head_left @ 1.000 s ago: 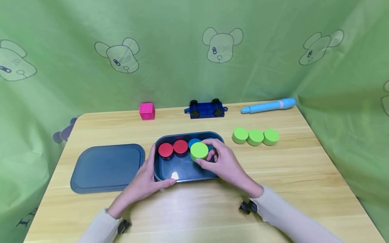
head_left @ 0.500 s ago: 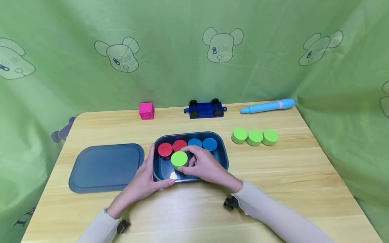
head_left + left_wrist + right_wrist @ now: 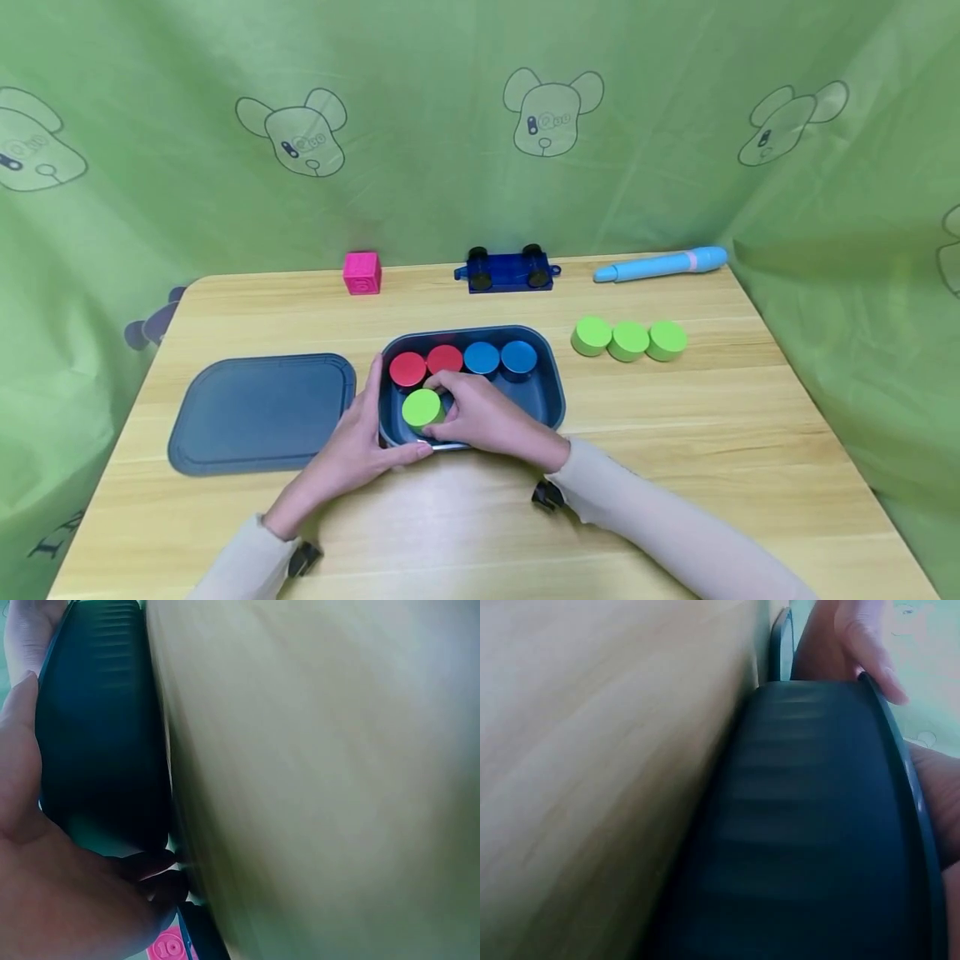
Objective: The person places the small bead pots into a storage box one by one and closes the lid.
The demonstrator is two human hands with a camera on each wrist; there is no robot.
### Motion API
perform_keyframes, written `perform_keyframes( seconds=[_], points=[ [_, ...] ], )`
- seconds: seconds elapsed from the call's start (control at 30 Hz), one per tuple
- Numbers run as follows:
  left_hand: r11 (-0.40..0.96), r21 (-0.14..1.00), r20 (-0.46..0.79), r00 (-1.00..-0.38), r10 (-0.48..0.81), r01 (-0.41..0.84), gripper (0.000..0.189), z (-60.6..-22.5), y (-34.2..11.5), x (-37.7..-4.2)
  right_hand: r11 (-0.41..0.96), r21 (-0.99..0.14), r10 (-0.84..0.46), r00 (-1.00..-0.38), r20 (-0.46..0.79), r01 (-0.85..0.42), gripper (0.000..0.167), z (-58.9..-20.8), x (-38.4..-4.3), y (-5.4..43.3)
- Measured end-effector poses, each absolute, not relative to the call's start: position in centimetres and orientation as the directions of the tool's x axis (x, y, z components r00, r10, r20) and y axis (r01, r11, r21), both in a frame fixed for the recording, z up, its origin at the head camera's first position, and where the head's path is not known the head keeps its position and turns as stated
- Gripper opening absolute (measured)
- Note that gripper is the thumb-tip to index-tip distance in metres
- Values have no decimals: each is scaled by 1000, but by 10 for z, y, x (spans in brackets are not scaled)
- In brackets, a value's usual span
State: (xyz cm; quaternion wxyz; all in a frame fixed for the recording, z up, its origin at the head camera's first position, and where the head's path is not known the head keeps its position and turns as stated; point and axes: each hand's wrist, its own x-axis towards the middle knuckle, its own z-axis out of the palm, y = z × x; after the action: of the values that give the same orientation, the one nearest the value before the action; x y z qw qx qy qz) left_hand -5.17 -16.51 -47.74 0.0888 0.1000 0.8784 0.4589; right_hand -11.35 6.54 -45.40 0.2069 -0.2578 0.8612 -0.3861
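My right hand point(image 3: 483, 419) pinches a lime-green round block point(image 3: 422, 407) between thumb and fingers, low inside the front left of a dark blue rectangular box point(image 3: 552, 387). My left hand point(image 3: 358, 446) holds the box's left end, thumb on the front rim and fingers along the short side. Inside, two red round blocks point(image 3: 407, 368) and two blue round blocks point(image 3: 518, 357) form a row along the back wall. In the left wrist view, the box's ribbed outer wall point(image 3: 105, 742) stands beside the left hand point(image 3: 75, 892); the right wrist view shows the same wall point(image 3: 802, 817).
Three lime-green round blocks point(image 3: 628, 340) sit in a row right of the box. To its left lies a flat dark blue lid point(image 3: 262, 414). Along the table's back edge are a pink cube point(image 3: 362, 273), a blue wheeled toy chassis point(image 3: 510, 272) and a light blue pen-shaped toy point(image 3: 660, 264).
Holding the green block, my right hand has moved left and toward the front, from over the blue blocks down into the box's front left. My left hand has stayed on the box.
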Motion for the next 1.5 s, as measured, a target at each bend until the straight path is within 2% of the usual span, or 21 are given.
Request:
perform_keyframes(
  seconds=[0.13, 0.53, 0.93, 1.23, 1.5],
  points=[
    [558, 822, -45, -964, 264, 114, 134, -479, -164, -52, 575, -772, -599, -782, -173, -270, 54, -453, -112, 64],
    [577, 806, -32, -963, 267, 133, 136, -477, -166, -52, 480, -858, -624, -758, -190, -180, 49, -452, -111, 67],
    [567, 814, -40, -962, 269, 124, 134, -479, -166, -53, 447, -877, -633, -755, -172, -175, 48, -446, -109, 75],
    [571, 814, -54, -963, 263, 110, 136, -479, -166, -53, 410, -888, -597, -797, -88, -209, 38, -445, -107, 84],
    [579, 809, -59, -964, 258, 105, 136, -479, -166, -53, 326, -919, -513, -858, 24, -220, 27, -438, -101, 98]
  ],
)
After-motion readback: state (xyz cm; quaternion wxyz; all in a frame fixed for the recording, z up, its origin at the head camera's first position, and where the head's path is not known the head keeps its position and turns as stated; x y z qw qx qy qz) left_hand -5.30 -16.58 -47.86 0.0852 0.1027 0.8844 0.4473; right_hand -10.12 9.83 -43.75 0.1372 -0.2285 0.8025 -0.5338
